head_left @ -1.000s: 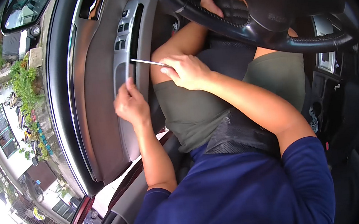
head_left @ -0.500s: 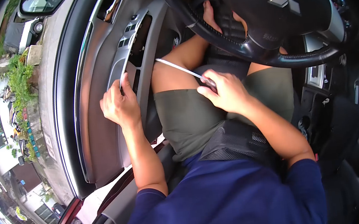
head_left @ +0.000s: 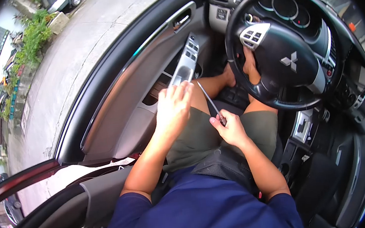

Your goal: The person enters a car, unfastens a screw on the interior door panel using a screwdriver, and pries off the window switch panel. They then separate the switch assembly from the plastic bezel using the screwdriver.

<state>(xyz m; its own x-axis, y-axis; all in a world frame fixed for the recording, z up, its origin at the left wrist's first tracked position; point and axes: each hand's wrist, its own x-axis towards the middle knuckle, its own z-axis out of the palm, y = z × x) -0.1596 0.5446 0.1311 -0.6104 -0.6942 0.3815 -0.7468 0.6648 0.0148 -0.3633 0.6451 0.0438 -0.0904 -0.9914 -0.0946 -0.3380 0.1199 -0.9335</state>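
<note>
The left hand (head_left: 173,108) is grasping the silver-grey plastic switch panel (head_left: 188,55) by its end — the right hand (head_left: 231,130) is clenching a dark-handled metal screwdriver (head_left: 208,97).

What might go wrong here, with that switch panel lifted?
The screwdriver in the right hand points near the left hand and a bare thigh; a slip might jab either. The switch panel, lifted off the door, seems held only at one end, so it could drop or strain any hidden wires.
</note>
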